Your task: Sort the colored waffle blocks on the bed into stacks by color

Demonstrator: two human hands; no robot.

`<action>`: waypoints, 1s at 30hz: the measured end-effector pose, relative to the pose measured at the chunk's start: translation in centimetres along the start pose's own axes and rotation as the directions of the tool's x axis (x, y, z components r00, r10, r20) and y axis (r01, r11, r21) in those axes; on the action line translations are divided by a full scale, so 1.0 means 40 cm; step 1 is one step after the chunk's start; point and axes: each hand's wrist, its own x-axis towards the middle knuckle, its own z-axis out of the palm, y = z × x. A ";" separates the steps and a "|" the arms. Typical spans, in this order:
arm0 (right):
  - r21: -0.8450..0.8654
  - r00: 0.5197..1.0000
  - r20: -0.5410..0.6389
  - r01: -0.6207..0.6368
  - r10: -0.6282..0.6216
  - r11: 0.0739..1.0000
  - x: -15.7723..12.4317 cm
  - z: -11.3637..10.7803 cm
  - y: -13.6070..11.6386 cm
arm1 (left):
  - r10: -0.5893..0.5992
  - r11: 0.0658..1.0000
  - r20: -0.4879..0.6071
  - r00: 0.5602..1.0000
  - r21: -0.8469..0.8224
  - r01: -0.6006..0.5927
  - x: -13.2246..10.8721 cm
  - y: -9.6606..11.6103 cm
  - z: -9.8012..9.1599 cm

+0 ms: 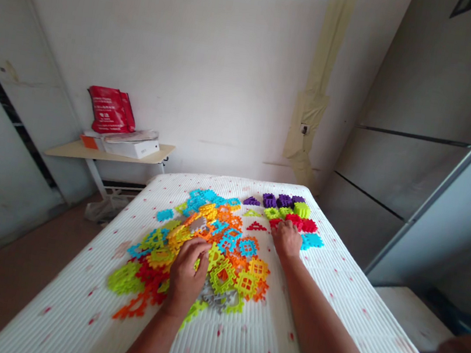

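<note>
A heap of flat plastic interlocking pieces (208, 243) in orange, yellow, green, blue, red and grey lies on a white ribbed mattress (237, 342). My left hand (186, 272) rests on the heap, fingers curled down among yellow and orange pieces. Farther back, sorted stacks stand by colour: purple (278, 199), green (287, 211), red (301, 223) and blue (312, 241). My right hand (287, 238) reaches to the red stack, fingertips closed on a red piece there. What the left fingers hold is hidden.
A small wooden side table (106, 152) at the back left carries a red bag (110, 109) and white boxes. White cupboard doors stand at left, grey wardrobe panels at right. Bare brown floor lies left of the mattress.
</note>
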 end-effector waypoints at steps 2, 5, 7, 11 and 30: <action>-0.014 1.000 -0.005 -0.003 0.003 1.000 0.002 0.000 0.002 | 0.001 1.000 -0.003 1.000 0.000 -0.001 0.000 -0.001 0.000; -0.025 1.000 -0.016 -0.014 0.013 1.000 0.004 0.000 0.004 | -0.002 1.000 -0.006 1.000 -0.001 0.002 0.000 -0.002 0.001; -0.024 1.000 -0.010 -0.025 0.024 0.999 0.005 0.000 0.005 | -0.003 1.000 -0.007 1.000 -0.002 0.003 -0.001 -0.003 0.001; -0.026 0.999 0.014 -0.042 0.042 0.999 0.007 0.002 0.006 | 0.008 1.000 -0.010 1.000 0.005 -0.008 -0.002 -0.006 0.001; 0.017 0.944 -0.147 0.301 -0.296 0.953 -0.020 -0.011 -0.030 | -0.205 0.950 -0.158 0.966 0.206 0.235 -0.091 -0.100 -0.216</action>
